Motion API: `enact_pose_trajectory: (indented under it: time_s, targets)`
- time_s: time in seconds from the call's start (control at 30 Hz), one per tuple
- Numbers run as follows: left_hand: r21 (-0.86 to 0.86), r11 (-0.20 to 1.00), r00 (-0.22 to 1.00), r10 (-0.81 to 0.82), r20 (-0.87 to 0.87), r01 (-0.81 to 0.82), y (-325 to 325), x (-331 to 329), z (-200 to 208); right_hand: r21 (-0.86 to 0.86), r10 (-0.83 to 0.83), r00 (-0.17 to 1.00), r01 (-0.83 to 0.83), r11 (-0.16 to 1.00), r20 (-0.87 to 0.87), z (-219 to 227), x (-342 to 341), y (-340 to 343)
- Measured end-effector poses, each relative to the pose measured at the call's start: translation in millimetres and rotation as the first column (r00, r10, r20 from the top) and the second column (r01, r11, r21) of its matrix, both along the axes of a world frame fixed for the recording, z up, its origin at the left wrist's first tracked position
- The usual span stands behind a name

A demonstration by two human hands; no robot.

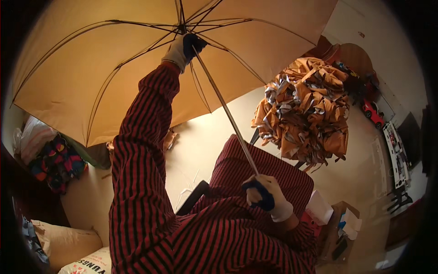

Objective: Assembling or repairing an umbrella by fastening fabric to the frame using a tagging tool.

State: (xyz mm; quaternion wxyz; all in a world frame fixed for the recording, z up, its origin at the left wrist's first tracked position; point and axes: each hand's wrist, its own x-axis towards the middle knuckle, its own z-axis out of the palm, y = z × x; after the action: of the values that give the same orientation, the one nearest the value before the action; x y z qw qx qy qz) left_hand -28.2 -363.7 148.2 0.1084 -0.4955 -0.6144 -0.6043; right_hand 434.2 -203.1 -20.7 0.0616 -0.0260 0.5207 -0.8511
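An opened orange-tan umbrella (59, 86) spreads across the top of the head view, its dark ribs and stretchers showing from below. My left hand (181, 51), in a white and dark blue glove, is closed round the top of the metal shaft (223, 104), just under the hub (182, 28) where the ribs meet. The shaft slants down to the right to my right hand (267, 196). That hand, gloved likewise, grips the shaft's lower end in front of my lap; any handle is hidden by its fingers.
A big heap of folded orange-brown fabric (310, 114) stands at the right. Beyond it are a red toy car (372, 112) and a long white rack (396, 153). An opened carton (337, 233) sits lower right. Bulging sacks (68, 242) and a patterned cloth bundle (57, 164) lie left.
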Motion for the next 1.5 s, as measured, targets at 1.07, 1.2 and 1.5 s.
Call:
enact_pose_trajectory:
  time_s: [1.07,1.2,1.5]
  targets:
    - [0.271,0.949,0.371,-0.197,0.908,-0.159,19.4,60.7,-223.0,0.532,-0.246,0.961,0.145,0.834,0.124,-43.9,-71.5,-14.3]
    - [0.004,0.990,0.887,0.124,0.444,-0.141,39.5,47.5,-333.5,0.582,-0.222,0.969,0.119,0.805,0.110,-53.7,-90.0,-38.8]
    - [-0.003,1.000,0.467,0.013,0.884,-0.021,58.5,108.8,-323.5,0.505,-0.277,0.956,0.286,0.815,-0.095,-112.1,-150.4,-34.5]
